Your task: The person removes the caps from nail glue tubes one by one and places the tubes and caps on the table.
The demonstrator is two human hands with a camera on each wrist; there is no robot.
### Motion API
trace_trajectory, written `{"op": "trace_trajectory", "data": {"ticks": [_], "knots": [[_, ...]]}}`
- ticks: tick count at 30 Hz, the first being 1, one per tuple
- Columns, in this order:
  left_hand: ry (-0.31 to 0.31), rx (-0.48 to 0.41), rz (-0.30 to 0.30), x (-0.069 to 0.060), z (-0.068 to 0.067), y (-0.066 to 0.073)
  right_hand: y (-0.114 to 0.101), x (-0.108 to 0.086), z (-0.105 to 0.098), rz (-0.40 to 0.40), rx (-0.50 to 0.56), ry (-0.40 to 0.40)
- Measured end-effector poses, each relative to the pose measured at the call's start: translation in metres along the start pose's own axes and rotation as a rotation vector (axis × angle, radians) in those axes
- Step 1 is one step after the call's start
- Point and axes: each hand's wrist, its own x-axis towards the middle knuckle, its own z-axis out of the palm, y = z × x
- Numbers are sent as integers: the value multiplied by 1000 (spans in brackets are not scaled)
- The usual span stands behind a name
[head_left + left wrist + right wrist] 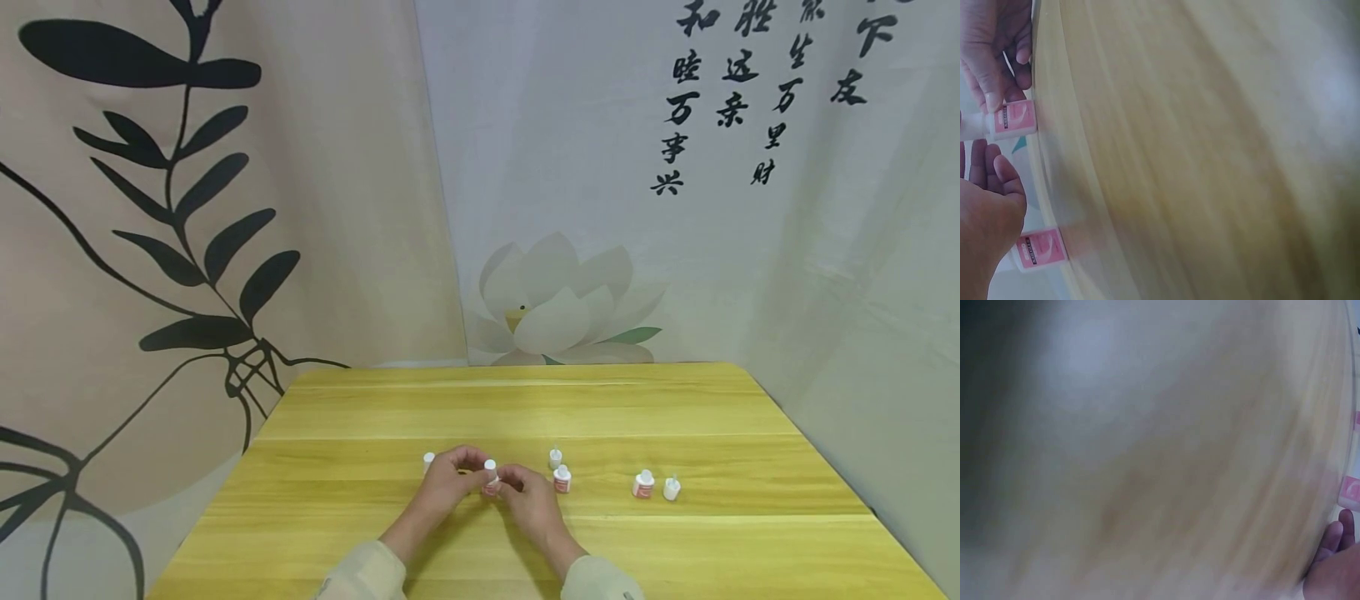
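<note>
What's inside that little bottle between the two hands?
Only the outside of the bottle shows, with its pink label and white cap. Anything inside is covered, so I can't tell.

Four small white pink-labelled bottles (429,458) (490,467) (562,479) (643,485): two capped, two uncapped. Two loose white caps (555,459) (672,489), each with one thin tip. One wooden desk (315,533). Two pale sleeves (365,571) (600,579). One printed lotus (558,321) on the cloth (360,208) behind.
</note>
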Motion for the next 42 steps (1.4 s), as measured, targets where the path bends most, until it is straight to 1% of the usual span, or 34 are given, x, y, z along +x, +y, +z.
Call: {"op": "trace_trajectory", "data": {"ticks": [9, 15, 25, 33, 39, 42], "knots": [[-2, 18, 4, 1, -1, -2, 0, 1, 0, -7, -10, 4], [7, 56, 11, 2, 0, -1, 0, 0, 0, -4, -2, 0], [8, 28, 4, 1, 1, 2, 0, 1, 0, -12, -15, 10], [19, 62, -8, 1, -2, 0, 0, 1, 1, -13, -14, 19], [11, 75, -2, 2, -3, -1, 0, 0, 1, -30, -14, 23], [8, 76, -3, 2, -2, 1, 1, 1, 1, -25, -16, 23]]}}
